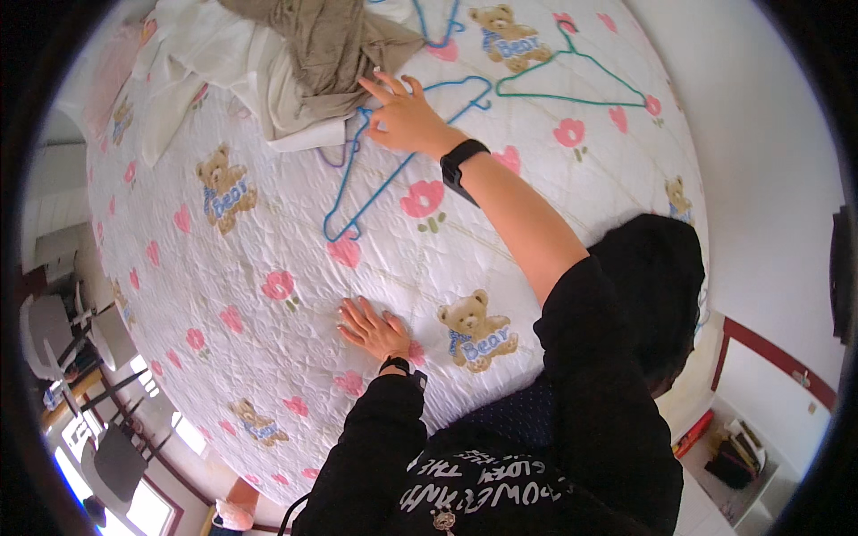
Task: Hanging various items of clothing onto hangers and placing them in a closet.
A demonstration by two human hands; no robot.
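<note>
My right hand point(409, 120) reaches over a blue clothes hanger point(385, 189) lying on the quilted bedspread point(295, 221). Its thumb and index finger pinch the hanger's upper arm, while the other fingers spread upward. The hanger's hook is hidden by the hand and cloth. Close beyond the fingertips is a crumpled brown garment point(328, 50), resting partly on a white garment point(231, 80). Part of a purple hanger point(333, 163) shows below the white cloth. Flat on the bedspread, fingers apart, my left hand point(375, 329) holds nothing.
A green hanger point(570, 100) lies to the right of my right hand, and another blue hanger point(439, 43) is farther up. Black fabric point(650, 281) sits beside my right arm. Chairs point(117, 462) stand beyond the bed's left side; a white wall point(757, 167) borders its right.
</note>
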